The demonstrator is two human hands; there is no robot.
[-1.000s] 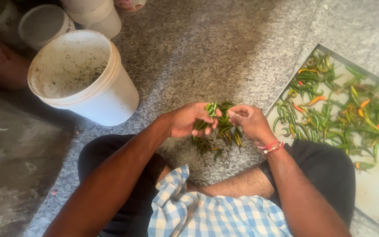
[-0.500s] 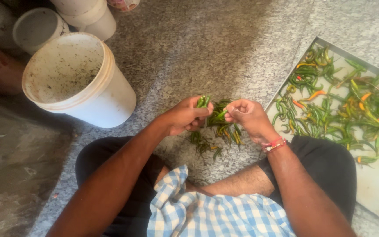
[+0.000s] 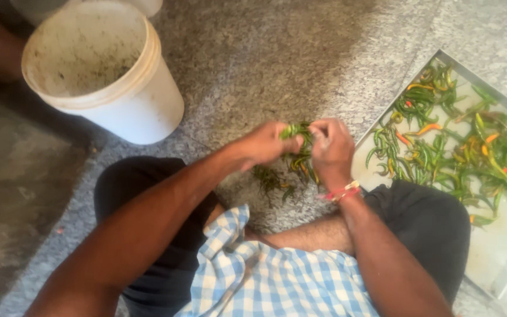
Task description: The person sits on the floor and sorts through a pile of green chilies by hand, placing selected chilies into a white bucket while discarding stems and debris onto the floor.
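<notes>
Your left hand [image 3: 263, 144] and right hand [image 3: 331, 147] meet over the stone floor [image 3: 277, 64], directly in front of your crossed legs. Both are closed on the same bunch of green chillies [image 3: 296, 134] — the left pinches it from one side, the right grips it from the other, fingers curled inward. The bunch sits between the two hands, raised just above the floor; its lower ends hang down towards a small litter of green stems [image 3: 271, 179] lying on the stone beneath.

Your right wrist carries a red-and-white thread band [image 3: 341, 192].

To your right, a shallow metal tray [image 3: 500, 246] rests on the floor, its near edge just beside your right knee. It holds a loose spread of chillies [image 3: 465, 141] — mostly green, with a few orange and red ones mixed in.

To your left and further out, a white plastic bucket [image 3: 142, 105] stands upright, well apart from the hands. Its inner wall is speckled with dark residue; whether anything lies at the bottom cannot be told.

A blue-and-white checked cloth [image 3: 271, 276] lies across your lap, below both forearms.
</notes>
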